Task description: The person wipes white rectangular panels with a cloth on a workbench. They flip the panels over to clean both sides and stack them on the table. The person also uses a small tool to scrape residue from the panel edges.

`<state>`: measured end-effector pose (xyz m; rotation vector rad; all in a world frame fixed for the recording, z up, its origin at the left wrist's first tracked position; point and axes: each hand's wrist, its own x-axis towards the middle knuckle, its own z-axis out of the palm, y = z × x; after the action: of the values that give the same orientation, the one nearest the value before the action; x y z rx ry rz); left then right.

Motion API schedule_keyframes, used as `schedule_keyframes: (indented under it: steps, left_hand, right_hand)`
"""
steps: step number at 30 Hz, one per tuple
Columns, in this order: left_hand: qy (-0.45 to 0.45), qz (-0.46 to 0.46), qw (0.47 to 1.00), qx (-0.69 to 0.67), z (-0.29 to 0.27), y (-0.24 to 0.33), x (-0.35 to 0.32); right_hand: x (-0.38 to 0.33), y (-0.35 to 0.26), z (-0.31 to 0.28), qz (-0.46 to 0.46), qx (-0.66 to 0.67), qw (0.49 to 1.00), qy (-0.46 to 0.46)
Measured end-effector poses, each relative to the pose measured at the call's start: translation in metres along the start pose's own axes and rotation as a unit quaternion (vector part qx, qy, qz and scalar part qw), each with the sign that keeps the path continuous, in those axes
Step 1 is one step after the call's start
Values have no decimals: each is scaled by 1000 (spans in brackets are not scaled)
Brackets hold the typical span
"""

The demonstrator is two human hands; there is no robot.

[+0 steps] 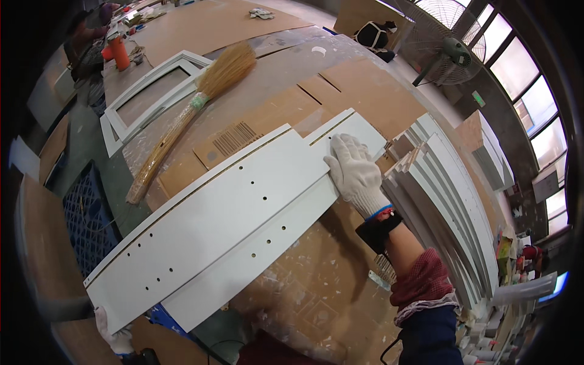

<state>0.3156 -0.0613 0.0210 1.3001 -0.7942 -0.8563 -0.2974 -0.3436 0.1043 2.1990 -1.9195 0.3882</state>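
Observation:
Two long white panels with drilled holes overlap slantwise over the cardboard-covered table. The upper white panel has a groove along its far edge; the lower white panel shows along its near side and at the far right end. My right hand, in a white knit glove, lies flat across the panels near their far right end, fingers stretched out. At the lower left, my gloved left hand grips the near end of the upper panel, with part of the fingers hidden.
A straw broom lies beyond the panels, next to a white frame. Stacked white boards stand right of my right hand. A fan is at the back right, an orange bottle far left, and a blue plastic pallet left.

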Motion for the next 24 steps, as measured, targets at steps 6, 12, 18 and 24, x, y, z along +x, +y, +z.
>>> schedule_keyframes:
  steps: [6,12,18,24]
  left_hand:
    - [61,6,998,-31,31,-2,-21]
    - [110,-72,983,-129,102,23,-71]
    - [119,95,985,86,120,21,-70]
    - [111,277,889,348,105,15,-56]
  right_hand:
    - [-24,-11,-5,-12,73,996,43]
    - [-55,-58,-43,-72,143,978,136]
    - [-76,-147,-54,-445,207,869,-71]
    - [-24,-97,-27,-347,83,925,-128]
